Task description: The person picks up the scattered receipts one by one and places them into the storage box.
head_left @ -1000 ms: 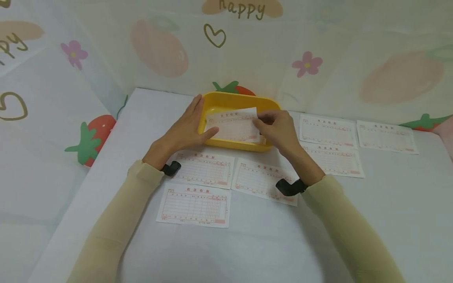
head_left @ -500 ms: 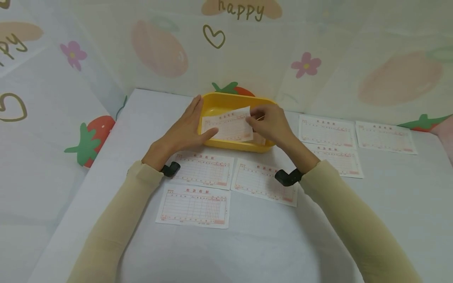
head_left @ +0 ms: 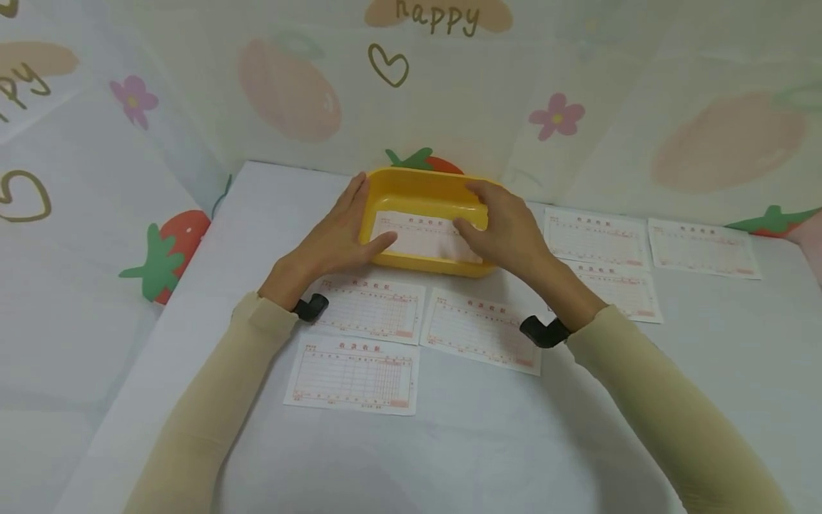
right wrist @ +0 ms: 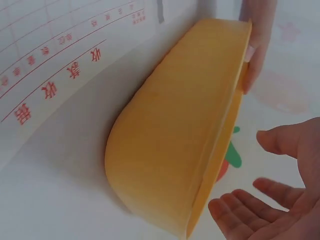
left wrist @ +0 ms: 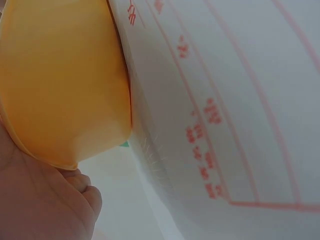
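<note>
Right wrist view alone shows the right hand [right wrist: 280,200] spread, touching nothing, beside the yellow tray [right wrist: 185,130].

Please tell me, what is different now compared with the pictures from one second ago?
The right hand has let go of the receipt form, which dropped from its tilted, raised position to lie flat inside the yellow tray; the hand now hovers open above it. The left hand stays against the tray's left side, and the forms on the table are unmoved.
</note>
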{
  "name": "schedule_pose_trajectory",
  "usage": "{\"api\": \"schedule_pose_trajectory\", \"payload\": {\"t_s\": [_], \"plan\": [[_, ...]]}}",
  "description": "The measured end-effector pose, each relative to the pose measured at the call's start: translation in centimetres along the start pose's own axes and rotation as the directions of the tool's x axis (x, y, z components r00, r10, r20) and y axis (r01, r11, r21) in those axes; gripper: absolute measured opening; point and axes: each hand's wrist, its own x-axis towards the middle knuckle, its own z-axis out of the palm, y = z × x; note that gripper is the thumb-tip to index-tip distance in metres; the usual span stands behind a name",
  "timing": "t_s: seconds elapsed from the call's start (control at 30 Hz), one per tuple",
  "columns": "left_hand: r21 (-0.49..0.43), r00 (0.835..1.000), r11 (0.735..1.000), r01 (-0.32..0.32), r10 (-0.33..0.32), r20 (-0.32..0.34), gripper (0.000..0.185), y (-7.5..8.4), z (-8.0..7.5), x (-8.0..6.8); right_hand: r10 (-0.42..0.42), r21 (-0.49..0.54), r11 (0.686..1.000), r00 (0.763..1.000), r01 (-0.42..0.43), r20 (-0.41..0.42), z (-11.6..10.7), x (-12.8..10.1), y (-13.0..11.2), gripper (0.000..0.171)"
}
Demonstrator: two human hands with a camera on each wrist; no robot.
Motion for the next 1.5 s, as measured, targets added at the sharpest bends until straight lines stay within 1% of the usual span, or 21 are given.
{"api": "schedule_pose_trajectory", "payload": {"t_s": [0.2, 0.43, 0.53, 0.63, 0.9, 1.07, 1.3, 1.5], "plan": [[0.007, 1.0, 1.0, 0.004, -0.004, 0.001, 0.112, 0.0, -0.1, -0.1, -0.084, 0.011, 0.996, 0.996, 0.084, 0.01, -0.9, -1.6, 0.0, 0.055], [0.002, 1.0, 1.0, -0.002, 0.002, 0.0, 0.112, -0.1, 0.0, 0.1, -0.113, 0.038, 0.993, 0.993, 0.112, 0.019, -1.6, -4.0, -0.1, 0.05], [0.008, 1.0, 1.0, -0.002, 0.002, 0.002, 0.112, -0.1, 0.0, 0.1, -0.141, 0.044, 0.989, 0.99, 0.14, 0.008, -1.8, -5.2, 0.0, 0.047], [0.014, 1.0, 1.0, -0.004, 0.004, 0.003, 0.112, 0.0, 0.0, 0.1, -0.15, 0.044, 0.988, 0.989, 0.15, -0.005, -1.9, -6.3, 0.3, 0.044], [0.017, 1.0, 1.0, -0.001, 0.001, -0.009, 0.113, -0.1, 0.1, 0.2, -0.122, 0.065, 0.99, 0.992, 0.124, -0.028, -1.9, -9.2, 1.6, 0.041], [0.005, 1.0, 1.0, 0.001, -0.001, -0.007, 0.112, 0.0, 0.1, 0.1, -0.074, 0.059, 0.995, 0.997, 0.076, -0.035, -1.3, -10.8, 3.0, 0.041], [0.001, 1.0, 1.0, -0.002, 0.002, 0.0, 0.112, 0.1, 0.0, 0.1, -0.017, 0.076, 0.997, 1.0, 0.017, 0.006, -0.1, -12.7, 4.9, 0.043], [0.003, 1.0, 1.0, -0.005, 0.005, -0.004, 0.112, 0.1, 0.1, 0.2, 0.0, 0.073, 0.997, 0.999, -0.003, 0.034, 0.7, -14.0, 6.2, 0.048]]}}
